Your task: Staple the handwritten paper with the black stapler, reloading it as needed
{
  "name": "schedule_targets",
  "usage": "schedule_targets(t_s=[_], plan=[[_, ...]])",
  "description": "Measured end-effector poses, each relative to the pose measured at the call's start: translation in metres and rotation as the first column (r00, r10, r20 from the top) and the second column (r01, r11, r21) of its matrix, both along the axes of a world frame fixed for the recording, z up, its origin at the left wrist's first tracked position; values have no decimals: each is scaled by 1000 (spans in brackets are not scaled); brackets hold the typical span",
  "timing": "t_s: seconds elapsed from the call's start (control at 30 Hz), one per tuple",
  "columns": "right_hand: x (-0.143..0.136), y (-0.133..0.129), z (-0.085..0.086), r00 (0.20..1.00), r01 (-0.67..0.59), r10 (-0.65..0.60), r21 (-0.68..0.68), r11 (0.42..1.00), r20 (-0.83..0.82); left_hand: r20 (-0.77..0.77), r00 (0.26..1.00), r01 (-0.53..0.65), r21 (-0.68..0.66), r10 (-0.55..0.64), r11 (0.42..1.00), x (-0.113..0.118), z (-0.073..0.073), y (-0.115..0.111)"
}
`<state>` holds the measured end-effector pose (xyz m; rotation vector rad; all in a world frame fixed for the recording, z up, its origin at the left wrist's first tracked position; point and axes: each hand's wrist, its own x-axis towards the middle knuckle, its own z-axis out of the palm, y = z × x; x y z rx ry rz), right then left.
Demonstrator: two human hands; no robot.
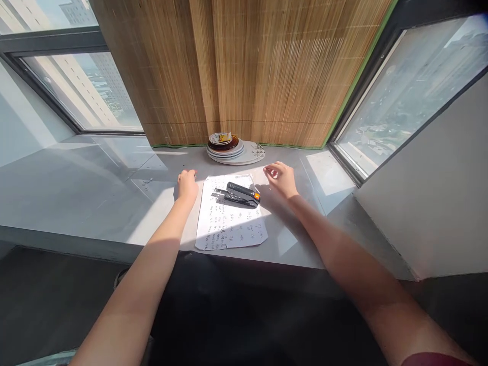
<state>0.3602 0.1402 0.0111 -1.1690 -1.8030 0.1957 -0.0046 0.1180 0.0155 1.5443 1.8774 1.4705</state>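
Observation:
My left hand (187, 186) rests on the grey ledge just left of a sheet of handwritten paper (213, 229). Its fingers are curled under, so the inside of the hand is hidden. To the right of the sheet is my right hand (282, 180), thumb and fingertips drawn together in a pinch; anything between them is too small to make out. A black stapler (244, 191) with an orange end lies opened out on the upper half of the paper, its arms pointing left. Neither hand touches the stapler.
Behind the paper, a stack of plates and small dishes (225, 147) sits on an oval plate (254, 151) with a plant pattern. A bamboo blind (244, 71) hangs at the back between two windows. The ledge's front edge (290, 263) runs close to my body.

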Motion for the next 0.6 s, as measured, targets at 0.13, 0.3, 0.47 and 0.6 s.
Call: schedule_targets(t_s=[0.13, 0.3, 0.47, 0.6], plan=[[-10, -10, 7, 997, -73, 72, -54, 996, -26, -3, 999, 49, 88, -49, 995, 2, 3, 3], [-20, -25, 14, 910, -412, 414, -142, 900, -14, 208, 945, 214, 199, -254, 956, 25, 8, 2], [-29, -33, 13, 775, -596, 629, -267, 757, 54, 462, 786, 358, 200, -410, 912, 46, 11, -2], [-31, -35, 14, 734, -607, 669, -326, 725, 120, 519, 741, 408, 155, -426, 900, 48, 6, -3]])
